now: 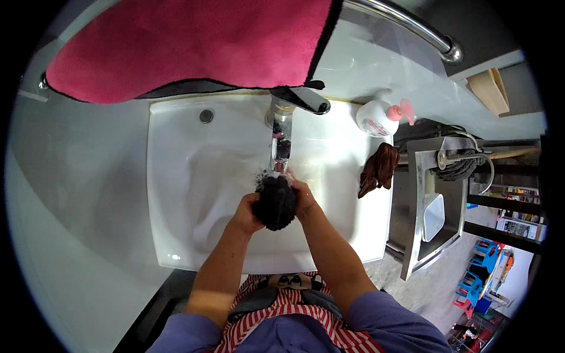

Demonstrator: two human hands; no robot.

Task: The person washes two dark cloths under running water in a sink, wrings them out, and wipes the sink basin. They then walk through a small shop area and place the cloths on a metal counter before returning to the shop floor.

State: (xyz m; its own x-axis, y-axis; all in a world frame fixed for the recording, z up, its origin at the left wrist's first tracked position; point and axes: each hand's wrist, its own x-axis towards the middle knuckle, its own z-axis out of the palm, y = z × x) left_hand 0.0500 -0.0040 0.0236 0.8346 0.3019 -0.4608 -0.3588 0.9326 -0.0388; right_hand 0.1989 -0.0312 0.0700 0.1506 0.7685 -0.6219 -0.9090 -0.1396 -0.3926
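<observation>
Both my hands hold a dark, rounded bundle (pixel 274 204) below the spout of a chrome faucet (pixel 281 145). Its surface looks fuzzy; whether it is cloth or something else I cannot tell. My left hand (pixel 248 215) grips its left side, and my right hand (pixel 303 197) is against its right side, with most fingers hidden behind it. Water splashes where the bundle meets the stream. All of this is over the basin of a white ceramic sink (pixel 172 238).
A pink towel (pixel 190 44) hangs from a chrome rail (pixel 410 24). On the sink's right side are a white pump bottle (pixel 373 119) and a crumpled brown cloth (pixel 380 170). Further right stands a steel sink (pixel 412 212) holding a white plastic container (pixel 434 218).
</observation>
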